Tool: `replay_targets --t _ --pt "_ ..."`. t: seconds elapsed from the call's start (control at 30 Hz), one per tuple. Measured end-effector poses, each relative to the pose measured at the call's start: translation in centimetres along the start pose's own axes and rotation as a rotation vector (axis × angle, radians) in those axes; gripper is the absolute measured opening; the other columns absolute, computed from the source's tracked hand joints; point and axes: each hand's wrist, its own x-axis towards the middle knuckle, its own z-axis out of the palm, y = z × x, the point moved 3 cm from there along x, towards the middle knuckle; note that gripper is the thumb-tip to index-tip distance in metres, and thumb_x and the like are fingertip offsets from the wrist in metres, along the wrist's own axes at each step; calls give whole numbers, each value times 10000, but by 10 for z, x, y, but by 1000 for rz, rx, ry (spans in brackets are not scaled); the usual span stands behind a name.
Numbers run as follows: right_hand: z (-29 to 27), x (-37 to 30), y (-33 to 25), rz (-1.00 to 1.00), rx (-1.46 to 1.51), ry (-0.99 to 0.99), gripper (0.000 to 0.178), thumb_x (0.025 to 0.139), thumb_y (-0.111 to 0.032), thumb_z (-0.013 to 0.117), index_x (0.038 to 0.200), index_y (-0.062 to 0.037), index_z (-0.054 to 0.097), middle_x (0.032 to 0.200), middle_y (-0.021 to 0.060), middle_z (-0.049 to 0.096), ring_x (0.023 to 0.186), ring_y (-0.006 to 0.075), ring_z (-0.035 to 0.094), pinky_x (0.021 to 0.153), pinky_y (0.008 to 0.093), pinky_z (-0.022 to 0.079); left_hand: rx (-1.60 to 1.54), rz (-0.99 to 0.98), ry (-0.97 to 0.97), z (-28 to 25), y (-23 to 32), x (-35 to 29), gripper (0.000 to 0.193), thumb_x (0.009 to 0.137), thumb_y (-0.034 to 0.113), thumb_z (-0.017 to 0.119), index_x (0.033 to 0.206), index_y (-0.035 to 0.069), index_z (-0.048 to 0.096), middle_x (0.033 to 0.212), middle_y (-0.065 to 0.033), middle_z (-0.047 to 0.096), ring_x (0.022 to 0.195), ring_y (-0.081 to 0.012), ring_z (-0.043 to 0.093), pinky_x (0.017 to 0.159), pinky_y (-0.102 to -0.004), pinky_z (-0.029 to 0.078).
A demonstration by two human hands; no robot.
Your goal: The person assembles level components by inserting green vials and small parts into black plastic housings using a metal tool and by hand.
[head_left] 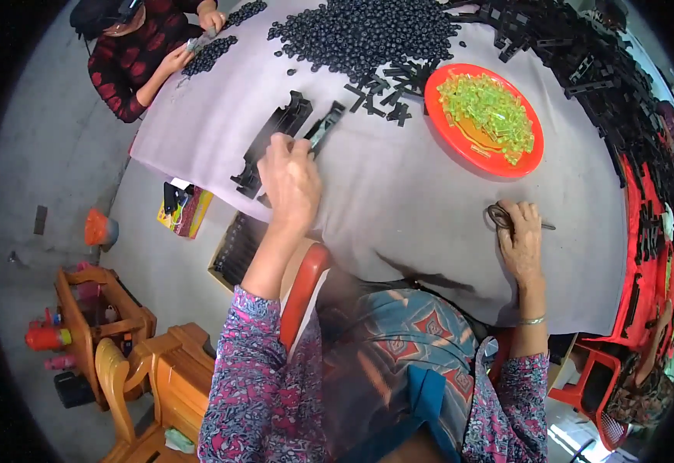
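Note:
My left hand (291, 181) is over the table's left side, fingers pinched round the near end of a narrow black plastic strip (326, 125) with a shiny face. Just left of that, a longer black plastic holder (269, 147) lies at the table edge, partly hidden by my left hand. At the right, my right hand (520, 241) rests on the cloth. Its fingers are closed on dark loop-handled scissors (497, 214), with a thin tip poking out beyond the fingers.
A red plate (446, 127) holds yellow-green clear pieces. Black round beads (368, 35) and small black strips (399, 92) pile behind. More black parts (584, 69) line the right edge. A co-worker (140, 62) handles beads at far left. A box (229, 258) stands below the left edge.

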Motion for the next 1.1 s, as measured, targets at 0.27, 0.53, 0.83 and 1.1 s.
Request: replay_targets --t 0.27,0.53,0.83,1.1 --pt "-8 -2 -5 27 98 6 405 700 -141 683 1089 -40 639 970 122 570 946 325 516 860 423 411 83 -83 5 8 -15 7 165 792 78 691 956 76 689 1044 -111 559 1013 -304 567 858 -438 410" --pt "-11 -3 0 119 208 91 335 712 -116 692 1035 -39 645 983 128 594 951 329 541 870 425 431 7 12 81 4 11 14 342 728 32 695 1064 77 656 1098 -126 547 1048 -328 523 872 -442 416" --pt "-13 17 -146 -444 478 46 395 731 -315 796 1025 -89 661 1004 106 628 952 318 586 831 450 453 -487 299 -98 46 119 23 198 764 3 674 958 34 697 966 -136 598 929 -343 588 819 -446 478" --pt "30 26 -245 -694 879 -123 458 807 -404 746 1064 -44 629 1011 112 556 939 302 523 832 440 440 -666 -6 76 104 101 32 113 845 16 620 938 5 683 917 -189 615 872 -386 624 758 -470 495"
